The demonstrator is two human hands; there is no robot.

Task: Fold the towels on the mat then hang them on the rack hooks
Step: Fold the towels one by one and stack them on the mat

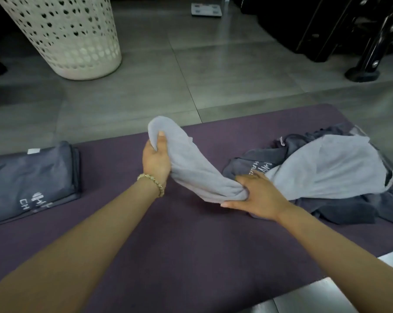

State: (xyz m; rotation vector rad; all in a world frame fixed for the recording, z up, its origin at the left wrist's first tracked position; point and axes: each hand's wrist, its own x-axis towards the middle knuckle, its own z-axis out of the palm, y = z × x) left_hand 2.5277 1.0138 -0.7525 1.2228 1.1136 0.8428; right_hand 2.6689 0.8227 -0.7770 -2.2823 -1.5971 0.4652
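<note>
Light grey towel (191, 163) bunched betw. both hands over purple mat (191, 245) — left hand (156, 162) grips its upper end, right hand (257, 194) clutches the lower end. Its far part lies on a dark towel heap (340, 204) at right. Folded dark towel (30, 179) sits on mat's left edge — white laundry basket (64, 35) behind, on floor.

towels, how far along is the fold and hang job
Done: one dark towel lies folded at the left of the mat. In hand: left hand and right hand both grip a light towel, not yet folded. Left: the crumpled pile at right, and all hanging; no rack in view.
</note>
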